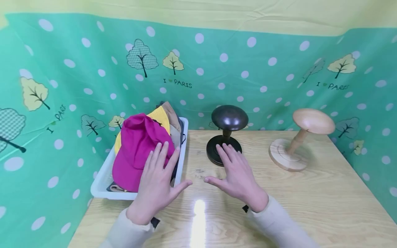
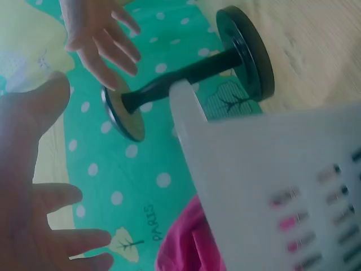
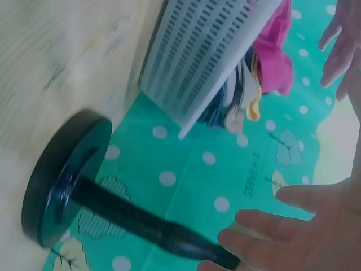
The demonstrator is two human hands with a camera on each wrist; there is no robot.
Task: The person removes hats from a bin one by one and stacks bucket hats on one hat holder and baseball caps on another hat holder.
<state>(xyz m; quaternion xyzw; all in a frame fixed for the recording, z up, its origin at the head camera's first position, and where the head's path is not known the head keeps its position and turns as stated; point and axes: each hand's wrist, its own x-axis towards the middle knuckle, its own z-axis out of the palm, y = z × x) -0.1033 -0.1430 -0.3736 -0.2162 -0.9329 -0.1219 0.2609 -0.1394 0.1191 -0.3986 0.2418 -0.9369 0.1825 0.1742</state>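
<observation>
White basket (image 1: 119,196): on the bench (image 1: 328,210), slotted walls, heaped with headwear and cloth;
Magenta cap (image 1: 133,148): top of that heap, over a yellow hat (image 1: 162,116); beige cloth (image 1: 171,113) beside it, inside the rim;
My left hand (image 1: 156,184): open, fingers straight, above the basket's near right side;
My right hand (image 1: 237,175): open too, near the black stand (image 1: 230,118);
</observation>
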